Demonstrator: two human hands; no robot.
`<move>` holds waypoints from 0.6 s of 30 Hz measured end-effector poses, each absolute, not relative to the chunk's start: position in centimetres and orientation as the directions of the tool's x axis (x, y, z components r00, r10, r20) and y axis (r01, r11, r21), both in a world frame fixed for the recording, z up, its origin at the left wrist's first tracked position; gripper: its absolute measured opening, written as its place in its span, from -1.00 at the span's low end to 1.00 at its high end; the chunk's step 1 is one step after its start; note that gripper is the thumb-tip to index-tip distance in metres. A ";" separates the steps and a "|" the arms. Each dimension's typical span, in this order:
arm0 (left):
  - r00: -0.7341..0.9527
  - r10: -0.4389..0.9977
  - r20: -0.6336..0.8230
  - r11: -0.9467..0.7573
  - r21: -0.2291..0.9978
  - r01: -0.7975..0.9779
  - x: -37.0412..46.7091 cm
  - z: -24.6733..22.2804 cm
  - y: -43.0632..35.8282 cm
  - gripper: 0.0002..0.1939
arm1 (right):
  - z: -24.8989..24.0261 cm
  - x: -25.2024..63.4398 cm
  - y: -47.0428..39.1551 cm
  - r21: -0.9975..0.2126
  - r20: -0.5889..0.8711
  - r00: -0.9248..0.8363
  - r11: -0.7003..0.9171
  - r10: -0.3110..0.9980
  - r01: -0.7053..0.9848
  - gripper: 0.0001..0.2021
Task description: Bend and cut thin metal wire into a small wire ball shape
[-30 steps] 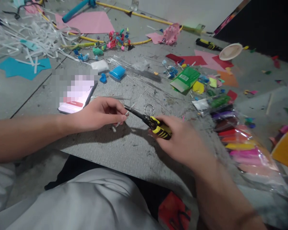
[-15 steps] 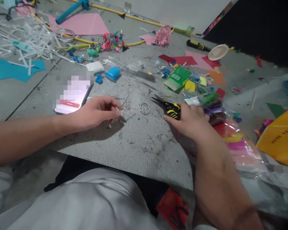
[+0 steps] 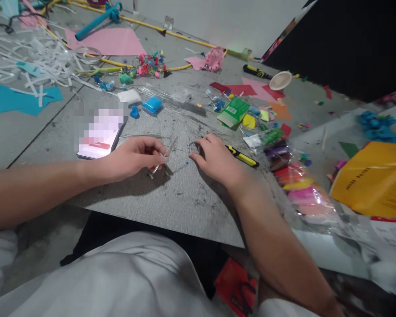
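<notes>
Thin silvery wires [image 3: 156, 168] slant left of black-and-yellow pliers [image 3: 244, 157] lying flat.

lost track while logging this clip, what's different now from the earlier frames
The right hand has let go of the pliers, now lying on the table, and moved left to the wire ring; any grip there is unclear. The left hand still holds thin wires near the phone.

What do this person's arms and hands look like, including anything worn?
The left grip and right grip are bare human hands; no glove, ring or watch is visible. The left forearm and right forearm are uncovered, with no cables. Plain whitish-grey cloth beside the right forearm may be a sleeve.
</notes>
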State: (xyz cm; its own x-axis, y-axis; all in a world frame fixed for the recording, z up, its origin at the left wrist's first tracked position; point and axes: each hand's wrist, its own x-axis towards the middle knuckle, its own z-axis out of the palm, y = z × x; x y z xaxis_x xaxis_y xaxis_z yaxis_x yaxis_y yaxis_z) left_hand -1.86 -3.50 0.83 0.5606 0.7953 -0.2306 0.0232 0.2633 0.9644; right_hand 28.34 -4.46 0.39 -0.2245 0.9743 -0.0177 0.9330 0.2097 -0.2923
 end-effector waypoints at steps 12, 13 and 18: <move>0.514 0.821 -0.249 0.284 0.959 0.010 -1.5 0.9 -3.5 -0.82 | 4.1 24.4 -4.4 -0.977 -0.203 -0.189 -0.187 0.961 0.102 -0.25; 0.509 0.823 -0.252 0.286 0.958 0.011 -1.5 0.7 -3.4 -0.82 | 4.2 23.7 -4.6 -0.981 -0.191 -0.194 -0.182 0.962 0.065 -0.26; 0.533 0.808 -0.252 0.300 0.954 -0.003 -1.5 0.5 -3.3 -0.82 | 3.3 21.9 -4.8 -0.984 -0.159 -0.138 -0.169 0.977 -0.059 -0.27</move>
